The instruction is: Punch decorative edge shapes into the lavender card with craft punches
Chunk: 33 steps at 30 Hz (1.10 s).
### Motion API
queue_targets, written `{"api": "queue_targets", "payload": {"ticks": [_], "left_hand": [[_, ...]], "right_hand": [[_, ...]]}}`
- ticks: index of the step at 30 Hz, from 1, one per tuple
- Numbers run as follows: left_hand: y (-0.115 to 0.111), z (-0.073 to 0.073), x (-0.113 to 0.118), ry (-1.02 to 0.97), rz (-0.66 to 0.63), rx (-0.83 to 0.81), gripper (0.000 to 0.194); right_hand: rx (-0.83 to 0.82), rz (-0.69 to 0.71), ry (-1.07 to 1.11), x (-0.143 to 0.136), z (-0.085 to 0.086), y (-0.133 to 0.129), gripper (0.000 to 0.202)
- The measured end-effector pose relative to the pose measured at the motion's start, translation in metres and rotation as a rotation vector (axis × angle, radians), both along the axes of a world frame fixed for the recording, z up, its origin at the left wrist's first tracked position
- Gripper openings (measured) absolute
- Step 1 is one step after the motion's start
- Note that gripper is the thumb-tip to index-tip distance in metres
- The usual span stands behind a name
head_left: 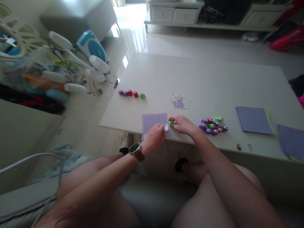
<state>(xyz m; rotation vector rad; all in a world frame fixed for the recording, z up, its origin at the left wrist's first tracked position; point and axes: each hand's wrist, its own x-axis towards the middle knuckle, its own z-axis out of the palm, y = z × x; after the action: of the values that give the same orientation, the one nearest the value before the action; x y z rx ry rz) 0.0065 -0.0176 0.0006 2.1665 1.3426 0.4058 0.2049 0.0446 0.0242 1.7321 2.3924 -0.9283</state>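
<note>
A purple square of paper (152,121) with small holes along its edges lies at the table's front edge. My left hand (155,136), with a watch on the wrist, pinches the paper's right side, and that corner is lifted. Just right of the sheet, my right hand (181,124) is closed around a green craft punch (172,123), which sits close to the paper's right edge. Whether the paper is inside the punch I cannot tell. Beyond the hands lies a small heap of purple and yellow paper bits (178,102).
Several purple, red and green punches (211,126) cluster to the right, and a row of more punches (129,92) stands at the left. Stacked purple paper (255,119) and punched sheets (292,141) lie far right. Two tiny items, one a small figure (238,146), sit near the front edge.
</note>
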Motion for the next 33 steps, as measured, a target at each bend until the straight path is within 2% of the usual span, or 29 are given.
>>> {"api": "queue_targets", "payload": {"ticks": [12,33], "left_hand": [[0.0021,-0.0028,0.0005,-0.063,0.005,0.000,0.014],[0.0012,0.0030,0.0014,0.039,-0.031,-0.044,0.014]], "right_hand": [[-0.004,0.001,0.035,-0.0011,0.0009,-0.0017,0.035],[0.016,0.000,0.080,0.0004,-0.0052,-0.0008,0.033]]}}
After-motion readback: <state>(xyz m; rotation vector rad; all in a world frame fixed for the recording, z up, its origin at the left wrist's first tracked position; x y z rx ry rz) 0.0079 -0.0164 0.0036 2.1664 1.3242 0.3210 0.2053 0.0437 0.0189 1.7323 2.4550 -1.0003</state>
